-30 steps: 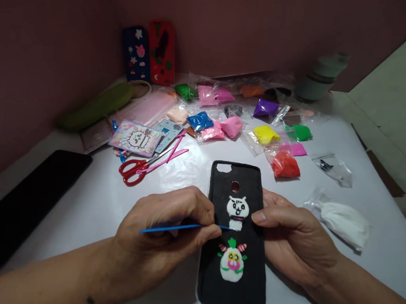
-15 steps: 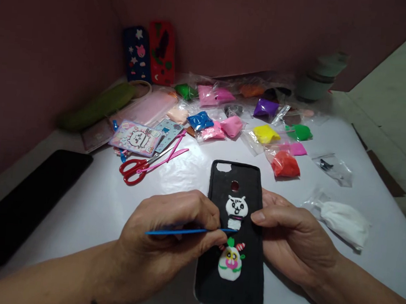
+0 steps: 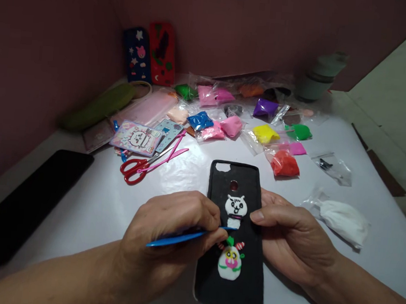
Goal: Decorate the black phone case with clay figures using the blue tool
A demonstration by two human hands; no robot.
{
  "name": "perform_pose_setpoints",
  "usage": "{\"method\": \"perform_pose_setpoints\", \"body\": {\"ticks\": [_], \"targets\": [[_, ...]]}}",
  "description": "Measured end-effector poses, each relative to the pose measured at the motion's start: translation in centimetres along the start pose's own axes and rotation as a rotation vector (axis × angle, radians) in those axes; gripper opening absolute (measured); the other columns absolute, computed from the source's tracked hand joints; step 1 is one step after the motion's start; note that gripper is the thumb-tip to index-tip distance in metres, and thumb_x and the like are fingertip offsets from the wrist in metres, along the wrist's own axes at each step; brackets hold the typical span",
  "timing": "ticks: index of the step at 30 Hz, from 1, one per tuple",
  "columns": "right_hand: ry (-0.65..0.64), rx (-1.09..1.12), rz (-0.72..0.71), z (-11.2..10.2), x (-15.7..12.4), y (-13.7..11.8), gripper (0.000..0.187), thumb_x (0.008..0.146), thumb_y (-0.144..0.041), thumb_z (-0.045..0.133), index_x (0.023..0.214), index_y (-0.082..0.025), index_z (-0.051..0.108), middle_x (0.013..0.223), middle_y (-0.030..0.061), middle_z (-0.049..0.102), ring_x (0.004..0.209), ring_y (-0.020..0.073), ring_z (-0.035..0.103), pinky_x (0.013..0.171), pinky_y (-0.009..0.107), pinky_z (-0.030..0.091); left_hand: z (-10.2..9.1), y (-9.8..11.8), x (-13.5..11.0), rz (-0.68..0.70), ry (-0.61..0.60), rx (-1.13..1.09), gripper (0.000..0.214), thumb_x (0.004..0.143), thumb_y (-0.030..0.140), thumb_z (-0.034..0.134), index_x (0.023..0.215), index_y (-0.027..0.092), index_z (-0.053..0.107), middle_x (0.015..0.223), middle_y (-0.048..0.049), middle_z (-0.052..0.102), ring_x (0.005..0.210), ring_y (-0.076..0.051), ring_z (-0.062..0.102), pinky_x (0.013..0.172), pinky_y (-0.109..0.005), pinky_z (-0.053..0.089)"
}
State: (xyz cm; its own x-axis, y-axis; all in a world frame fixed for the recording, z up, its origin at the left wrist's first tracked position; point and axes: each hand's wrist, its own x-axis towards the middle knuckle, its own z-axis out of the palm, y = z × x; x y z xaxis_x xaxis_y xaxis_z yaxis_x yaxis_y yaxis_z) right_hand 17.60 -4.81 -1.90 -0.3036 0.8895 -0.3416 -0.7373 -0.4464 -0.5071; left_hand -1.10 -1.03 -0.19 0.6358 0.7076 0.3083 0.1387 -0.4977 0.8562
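My left hand (image 3: 179, 229) pinches a thin blue modelling tool (image 3: 178, 239). The tool's tip lies at the lower edge of a small white clay piece (image 3: 233, 223), just under a white cat-like clay face (image 3: 236, 206). Both sit on a black phone case (image 3: 227, 292), which lies lengthwise in front of me. Lower on the case is a white clay figure (image 3: 229, 269) with yellow, pink and green details. My right hand (image 3: 288, 233) grips the case's right edge, thumb on top and fingers partly hidden beneath.
Clay packets spread across the back, including a red packet (image 3: 285, 164) and a yellow packet (image 3: 266, 134). White bagged clay (image 3: 345, 221) lies at right. Red-handled scissors (image 3: 133, 171) and a picture card (image 3: 137, 138) lie at left, near a black slab-like object (image 3: 26, 208). Two decorated cases (image 3: 161, 55) lean against the wall.
The rear end of the blue tool has swung slightly downward in my left hand, while its tip stays by the white piece. My right hand and the case have barely shifted.
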Motion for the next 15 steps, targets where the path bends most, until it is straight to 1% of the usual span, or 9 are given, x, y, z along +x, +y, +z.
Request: {"method": "perform_pose_setpoints", "body": {"ticks": [6, 9, 10, 12, 13, 15], "targets": [[0.004, -0.021, 0.006, 0.0, 0.1, 0.0, 0.034, 0.064, -0.003, 0.057, 0.094, -0.015, 0.069, 0.079, 0.0045, 0.070, 0.080, 0.0225, 0.064, 0.086, 0.040, 0.049, -0.1, 0.4, 0.0, -0.033, -0.009, -0.065, 0.010, 0.079, 0.010, 0.067, 0.074, 0.018, 0.063, 0.072, -0.0021, 0.067, 0.065, -0.014, 0.064, 0.058, -0.022, 0.052], [0.036, -0.032, 0.002, 0.1, 0.1, -0.1, 0.035, 0.063, -0.004, 0.058, 0.094, -0.016, 0.069, 0.082, 0.0045, 0.070, 0.078, 0.0212, 0.063, 0.085, 0.039, 0.048, -0.4, 0.7, 0.4, -0.075, 0.042, -0.105, 0.009, 0.078, 0.012, 0.068, 0.074, 0.018, 0.064, 0.072, -0.0010, 0.067, 0.066, -0.014, 0.064, 0.058, -0.022, 0.052], [0.061, -0.044, -0.016, 0.1, 0.1, -0.1, 0.035, 0.063, -0.004, 0.058, 0.094, -0.016, 0.069, 0.083, 0.0047, 0.070, 0.078, 0.0210, 0.063, 0.085, 0.038, 0.048, -0.7, 0.7, 0.6, -0.115, 0.077, -0.097, 0.009, 0.078, 0.014, 0.069, 0.072, 0.018, 0.064, 0.071, -0.0004, 0.067, 0.065, -0.013, 0.063, 0.057, -0.021, 0.051], [0.117, -0.067, -0.070, 0.3, 0.0, -0.2, 0.035, 0.064, -0.004, 0.059, 0.094, -0.017, 0.070, 0.087, 0.0048, 0.071, 0.082, 0.0214, 0.062, 0.086, 0.038, 0.047, -1.7, 0.6, 0.9, -0.253, 0.133, -0.070, 0.011, 0.076, 0.018, 0.070, 0.068, 0.018, 0.062, 0.066, 0.0010, 0.065, 0.061, -0.011, 0.061, 0.050, -0.017, 0.047], [0.144, -0.080, -0.098, 0.3, 0.0, -0.2, 0.034, 0.064, -0.005, 0.060, 0.094, -0.017, 0.070, 0.089, 0.0048, 0.072, 0.083, 0.0220, 0.062, 0.087, 0.038, 0.046, -2.3, 0.4, 1.1, -0.359, 0.099, -0.064, 0.011, 0.074, 0.020, 0.072, 0.068, 0.017, 0.062, 0.065, 0.0008, 0.064, 0.060, -0.011, 0.060, 0.050, -0.017, 0.047], [0.195, -0.102, -0.135, 0.4, -0.2, -0.3, 0.032, 0.065, -0.006, 0.062, 0.094, -0.018, 0.071, 0.089, 0.0054, 0.072, 0.085, 0.0237, 0.063, 0.088, 0.041, 0.046, -3.6, 0.1, 1.6, -0.555, -0.016, -0.189, 0.014, 0.070, 0.021, 0.072, 0.075, 0.017, 0.060, 0.060, 0.0030, 0.060, 0.051, -0.010, 0.056, 0.042, -0.016, 0.041]]}}
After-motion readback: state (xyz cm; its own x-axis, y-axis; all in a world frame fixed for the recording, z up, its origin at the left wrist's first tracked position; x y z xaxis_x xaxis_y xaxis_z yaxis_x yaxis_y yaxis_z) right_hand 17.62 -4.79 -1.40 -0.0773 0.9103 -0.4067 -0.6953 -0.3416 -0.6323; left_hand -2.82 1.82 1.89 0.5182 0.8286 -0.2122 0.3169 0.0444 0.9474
